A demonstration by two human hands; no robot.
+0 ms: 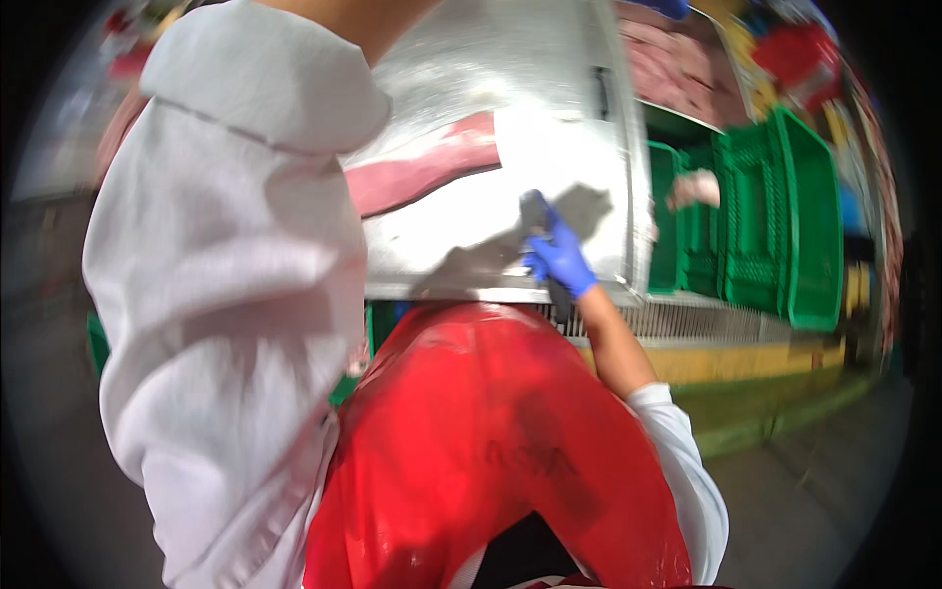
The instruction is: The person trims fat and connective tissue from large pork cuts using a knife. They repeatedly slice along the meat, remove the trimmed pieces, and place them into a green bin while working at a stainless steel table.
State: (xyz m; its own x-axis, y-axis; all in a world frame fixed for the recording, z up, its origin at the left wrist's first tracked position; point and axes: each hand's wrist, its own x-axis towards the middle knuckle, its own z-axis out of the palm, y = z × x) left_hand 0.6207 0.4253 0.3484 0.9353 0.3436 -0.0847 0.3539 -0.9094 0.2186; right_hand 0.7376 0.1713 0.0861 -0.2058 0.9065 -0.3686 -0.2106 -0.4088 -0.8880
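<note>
My right hand (561, 257), in a blue glove, is closed round a dark, knife-like tool (559, 300) just above the near edge of the metal table (432, 236). A grey part of the tool shows past the fingers; blur hides its exact shape. A long piece of pink-red meat (432, 172) lies on the table to the left of that hand, apart from it. My left arm in a white sleeve (235, 236) reaches far forward and leaves the view at the top. A sliver of blue glove at the top edge, near the meat bin, seems to be my left hand (665, 6); its fingers are hidden.
Green plastic crates (785, 216) stand right of the table, with a pale pink piece of meat (695, 188) over them. Behind them is a bin of pink meat (669, 71). The table has a raised metal rim (633, 147). My red apron (491, 422) is close to its near edge.
</note>
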